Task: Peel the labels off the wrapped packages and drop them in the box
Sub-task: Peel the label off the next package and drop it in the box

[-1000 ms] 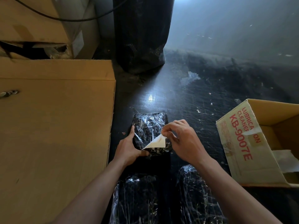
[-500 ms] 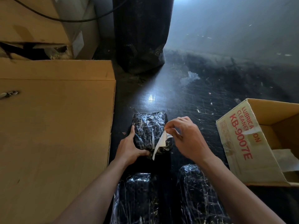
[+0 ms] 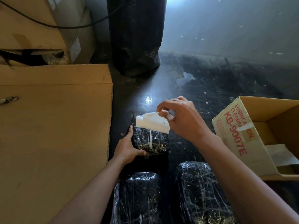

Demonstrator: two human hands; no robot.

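A small black package wrapped in clear film (image 3: 151, 142) lies on the dark floor in the middle. My left hand (image 3: 128, 147) grips its left and near edge. Above the package's far end my right hand (image 3: 179, 120) pinches a white label (image 3: 152, 122), lifted clear of the wrap. An open cardboard box printed KB-9007E (image 3: 237, 139) lies tilted at the right, with white paper (image 3: 281, 155) inside.
Two more film-wrapped black packages (image 3: 137, 198) (image 3: 200, 193) lie side by side near me. A large flat cardboard carton (image 3: 53, 126) fills the left. A tall black wrapped bundle (image 3: 135, 34) stands behind, and stacked boxes (image 3: 40, 23) with a cable at the far left.
My right hand has pulled the label up and off the package, rising away from the wrap. My left hand stayed holding the package in place.
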